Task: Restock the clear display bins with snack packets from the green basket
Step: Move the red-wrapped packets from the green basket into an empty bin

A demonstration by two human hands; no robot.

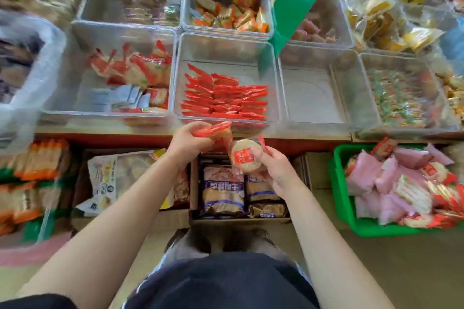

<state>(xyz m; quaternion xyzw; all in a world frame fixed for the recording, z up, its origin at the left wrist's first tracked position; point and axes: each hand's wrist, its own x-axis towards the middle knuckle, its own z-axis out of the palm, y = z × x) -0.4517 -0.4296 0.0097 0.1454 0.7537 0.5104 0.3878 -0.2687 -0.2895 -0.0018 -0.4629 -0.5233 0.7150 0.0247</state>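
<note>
Left hand (187,142) closed around a red packet (214,130), just in front of the middle bin (180,78), which holds red packets. Right hand (272,165) grips a round cracker packet (244,155), fingers curled. Green basket (342,183) at right, well filled.

Both my bare forearms reach forward from the bottom of the view, converging toward the middle; my left hand (187,142) sits slightly higher and further forward, wrist bent, fingers curled round a red-edged snack packet (216,133) with the thumb on top; my right hand (275,165) is just beside it and a little lower, palm turned partly toward me, thumb pressed onto the face of a round cracker packet (244,155) while the fingers support it from behind; the two hands are close together but not touching; my dark-clothed lap shows below.
</note>
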